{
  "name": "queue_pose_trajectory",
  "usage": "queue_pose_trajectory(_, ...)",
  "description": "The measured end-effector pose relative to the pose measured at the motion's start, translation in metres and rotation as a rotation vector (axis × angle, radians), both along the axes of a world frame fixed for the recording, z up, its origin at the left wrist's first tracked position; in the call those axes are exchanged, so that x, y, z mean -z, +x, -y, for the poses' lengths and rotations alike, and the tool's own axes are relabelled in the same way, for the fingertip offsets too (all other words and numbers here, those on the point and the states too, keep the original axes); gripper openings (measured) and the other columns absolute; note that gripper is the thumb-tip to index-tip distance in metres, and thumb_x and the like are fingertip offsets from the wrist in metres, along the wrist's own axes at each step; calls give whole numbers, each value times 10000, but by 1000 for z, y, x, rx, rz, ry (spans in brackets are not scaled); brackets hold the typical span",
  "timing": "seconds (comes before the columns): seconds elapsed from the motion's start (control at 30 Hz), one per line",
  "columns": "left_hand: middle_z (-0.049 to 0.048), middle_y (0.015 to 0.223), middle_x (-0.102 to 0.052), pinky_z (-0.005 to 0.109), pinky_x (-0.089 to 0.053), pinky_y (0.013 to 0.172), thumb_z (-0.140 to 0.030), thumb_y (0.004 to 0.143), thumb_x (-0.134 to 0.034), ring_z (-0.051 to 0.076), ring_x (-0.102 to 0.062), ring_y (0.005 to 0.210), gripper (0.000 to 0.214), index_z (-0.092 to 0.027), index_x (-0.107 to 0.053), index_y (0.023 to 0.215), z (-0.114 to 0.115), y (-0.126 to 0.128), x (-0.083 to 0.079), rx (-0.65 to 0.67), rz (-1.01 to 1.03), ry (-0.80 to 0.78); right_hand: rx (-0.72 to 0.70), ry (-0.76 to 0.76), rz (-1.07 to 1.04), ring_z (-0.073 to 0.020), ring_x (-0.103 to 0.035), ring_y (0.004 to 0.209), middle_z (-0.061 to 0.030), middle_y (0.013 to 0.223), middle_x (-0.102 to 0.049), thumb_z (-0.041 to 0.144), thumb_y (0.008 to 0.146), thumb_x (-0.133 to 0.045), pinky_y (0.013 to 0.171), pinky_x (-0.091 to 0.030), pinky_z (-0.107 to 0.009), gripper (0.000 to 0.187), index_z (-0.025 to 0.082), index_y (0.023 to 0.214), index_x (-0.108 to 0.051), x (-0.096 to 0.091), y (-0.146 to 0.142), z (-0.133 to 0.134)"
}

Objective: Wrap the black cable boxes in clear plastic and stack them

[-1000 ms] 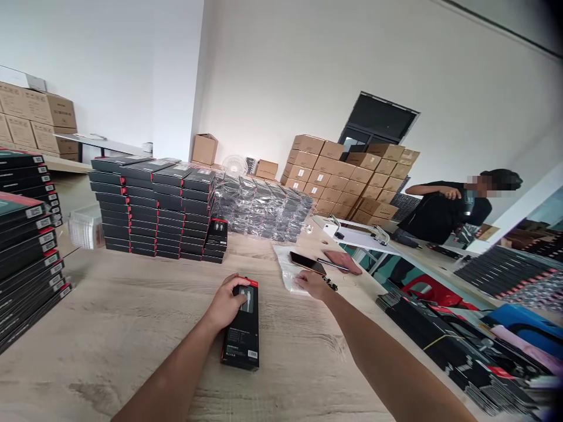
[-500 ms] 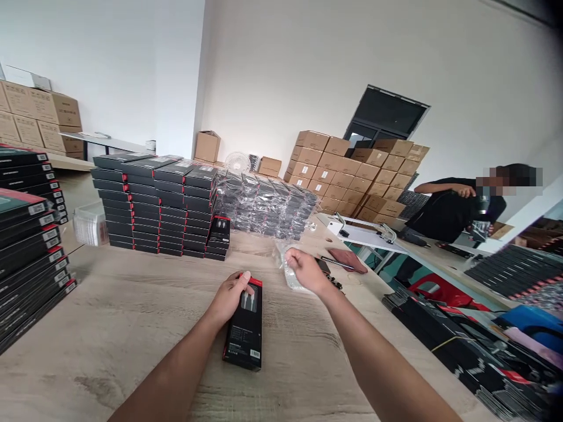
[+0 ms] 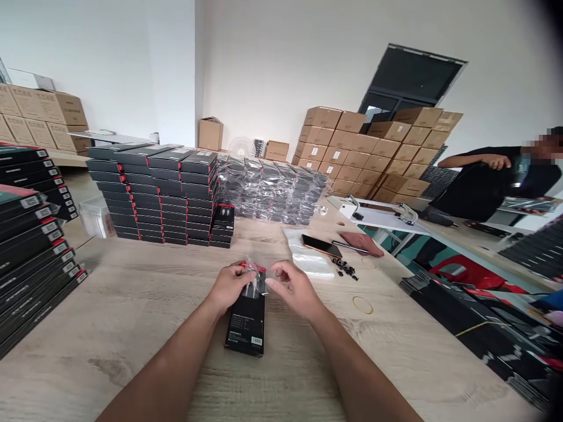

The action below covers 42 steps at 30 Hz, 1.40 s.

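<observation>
hands meet near the middle of the wooden table [image 3: 132, 305], a little toward its near edge. the left hand [image 3: 229, 287] is curled over the far end of a black box [image 3: 245, 322], grasping it. the box is slim with red trim and lies flat on the table, its long side pointing away from the near edge and its label end closest to the person. the right hand [image 3: 295, 288] is just beside the left, thumb and forefinger pinched on a clear bag [image 3: 260, 275] that hangs crumpled over the box's far end. whether the left fingers also grip the bag cannot be told.

toward the right edge lie a pile of flat clear bags [image 3: 310, 261], a phone [image 3: 321, 246], a maroon pouch [image 3: 364, 243], a scatter of small black pieces [image 3: 345, 269] and a rubber band [image 3: 363, 305], all apart from the hands. along the far edge stands a tall stack of black boxes [image 3: 153, 196], with wrapped bundles [image 3: 272, 190] beside it. another stack of boxes [image 3: 30, 252] lines the left edge. beyond the table are brown cartons [image 3: 373, 152] against the wall. a person in a black shirt [image 3: 484, 184] stands at another bench on the right.
</observation>
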<state>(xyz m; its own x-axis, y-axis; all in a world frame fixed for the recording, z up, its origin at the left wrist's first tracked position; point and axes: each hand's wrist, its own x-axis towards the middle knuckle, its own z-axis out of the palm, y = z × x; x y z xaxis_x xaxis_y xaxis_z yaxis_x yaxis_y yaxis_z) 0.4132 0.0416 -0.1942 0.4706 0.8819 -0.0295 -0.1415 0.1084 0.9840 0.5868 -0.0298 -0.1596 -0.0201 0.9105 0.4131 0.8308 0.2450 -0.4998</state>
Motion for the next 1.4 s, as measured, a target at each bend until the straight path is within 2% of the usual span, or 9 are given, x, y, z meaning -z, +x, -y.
queue_pose_trajectory(0.13,8,625,-637,237,-379,563,-472,613,-748,120,-514,565,352,-132,-689,680,1,1,1,-26,-11,32,-123,21,81,-155,-552,747,-16,810,-594,331,808,-629,680,-444,-280,115,219,831,-622,2,-2,2)
queue_pose_trajectory(0.23,11,633,-639,239,-386,568,-456,607,-759,121,-522,571,337,-133,-686,667,3,1,0,-27,8,13,-86,18,76,-147,-539,691,-16,733,-577,273,867,-534,632,-431,-272,188,202,704,-595,3,-2,1)
queue_pose_trajectory(0.5,20,656,-648,249,-392,577,-416,581,-782,127,-527,585,295,-140,-714,655,5,1,-3,-28,14,23,-144,14,33,-159,-559,719,-17,745,-605,287,843,-579,653,-434,-285,135,218,740,-632,2,-14,5)
queue_pose_trajectory(0.63,18,634,-615,254,-376,552,-396,559,-797,118,-500,553,277,-141,-704,614,6,1,-5,-65,-25,35,-15,-27,-237,-137,-528,619,-3,694,-597,319,791,-623,574,-421,-265,170,196,676,-602,7,-8,-1)
queue_pose_trajectory(0.83,63,920,-641,259,-423,647,-341,597,-769,161,-576,754,205,-149,-706,630,-1,-5,-5,27,-54,169,0,-159,-556,-119,-487,588,28,629,-556,468,752,-629,562,-403,-248,301,188,666,-558,3,4,-5)
queue_pose_trajectory(0.97,59,950,-624,257,-423,652,-333,631,-736,157,-571,759,184,-152,-705,650,-4,-7,-3,32,-112,205,127,21,-382,-177,-537,735,-16,746,-600,426,729,-666,661,-432,-296,240,199,749,-591,2,4,-4)
queue_pose_trajectory(1.17,65,945,-632,263,-431,673,-312,697,-675,174,-579,788,163,-151,-690,676,-4,-10,-6,78,-129,222,52,143,-38,-186,-547,783,-26,785,-611,178,782,-546,729,-436,-318,75,221,791,-608,9,4,-4)
queue_pose_trajectory(1.23,63,973,-641,265,-441,712,-248,681,-682,189,-588,851,158,-172,-701,819,-2,-13,-10,114,-92,176,142,191,-140,-161,-533,691,-25,748,-587,179,799,-498,656,-438,-290,96,206,767,-584,10,13,-6)
queue_pose_trajectory(1.4,77,1201,-574,288,-477,722,-138,590,-744,197,-621,893,750,-278,-464,1272,16,-26,-22,320,66,-227,310,273,-265,-129,-484,585,-7,703,-543,194,754,-514,572,-420,-263,64,191,771,-575,13,30,-10)
